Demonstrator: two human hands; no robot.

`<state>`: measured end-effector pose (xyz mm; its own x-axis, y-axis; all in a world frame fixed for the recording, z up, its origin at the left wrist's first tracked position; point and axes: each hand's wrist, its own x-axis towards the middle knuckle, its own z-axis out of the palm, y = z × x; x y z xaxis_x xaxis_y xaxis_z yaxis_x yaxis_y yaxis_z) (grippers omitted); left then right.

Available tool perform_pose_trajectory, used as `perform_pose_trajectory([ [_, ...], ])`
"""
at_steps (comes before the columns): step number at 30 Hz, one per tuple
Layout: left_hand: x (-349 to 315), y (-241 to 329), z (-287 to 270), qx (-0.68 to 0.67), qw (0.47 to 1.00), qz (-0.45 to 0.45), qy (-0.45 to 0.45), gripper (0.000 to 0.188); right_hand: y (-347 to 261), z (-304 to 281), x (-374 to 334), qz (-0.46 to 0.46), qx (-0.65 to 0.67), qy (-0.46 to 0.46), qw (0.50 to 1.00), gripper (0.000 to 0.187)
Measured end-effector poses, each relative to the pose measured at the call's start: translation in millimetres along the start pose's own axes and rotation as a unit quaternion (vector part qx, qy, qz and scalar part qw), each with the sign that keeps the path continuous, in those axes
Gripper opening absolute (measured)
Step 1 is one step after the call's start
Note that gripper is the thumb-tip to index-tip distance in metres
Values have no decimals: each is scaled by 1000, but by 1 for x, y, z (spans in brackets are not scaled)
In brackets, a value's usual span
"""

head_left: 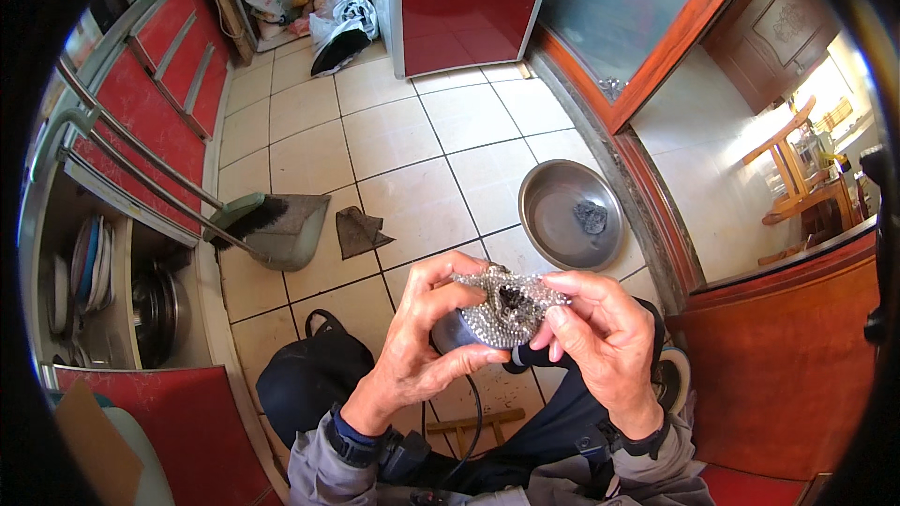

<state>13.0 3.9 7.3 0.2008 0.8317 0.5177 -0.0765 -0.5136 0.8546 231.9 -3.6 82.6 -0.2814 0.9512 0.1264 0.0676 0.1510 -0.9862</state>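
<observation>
Just above my lap I hold a silvery, beaded-looking piece [495, 320] with a dark, tangled hollow in its middle; its exact kind I cannot make out. My left hand [422, 333] wraps round its left side, fingers over the top and thumb along the lower edge. Beneath it a smooth blue-grey rounded part [452, 334] shows between thumb and fingers. At the right edge my right hand [600, 333] pinches the rim between thumb and fingertips. What lies under the piece is mostly hidden.
A metal basin [536, 215] with a dark wiry clump [590, 216] stands on the tiles ahead. Left of it lie a crumpled dark cloth [359, 232] and a long-handled dustpan [295, 234]. An open cupboard [202, 290] stands left, a wooden door frame [637, 84] right.
</observation>
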Motion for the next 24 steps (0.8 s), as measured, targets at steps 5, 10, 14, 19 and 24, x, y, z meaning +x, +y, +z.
perform_pose_trajectory([
  [5,0,-1,-3,37,999,32,-18,69,-6,-1,1,17,12,12,1000,39],
  [10,0,-3,-1,25,999,43,7,69,-8,-4,-1,13,-11,19,1000,38],
  [14,0,-4,-2,49,997,59,8,70,-1,-7,0,-20,-51,24,998,31],
  [19,-2,-4,0,92,994,65,9,71,0,-12,-1,-22,-77,44,996,17],
  [24,-1,-4,1,120,989,90,-14,75,-7,-15,0,-1,25,66,998,16],
])
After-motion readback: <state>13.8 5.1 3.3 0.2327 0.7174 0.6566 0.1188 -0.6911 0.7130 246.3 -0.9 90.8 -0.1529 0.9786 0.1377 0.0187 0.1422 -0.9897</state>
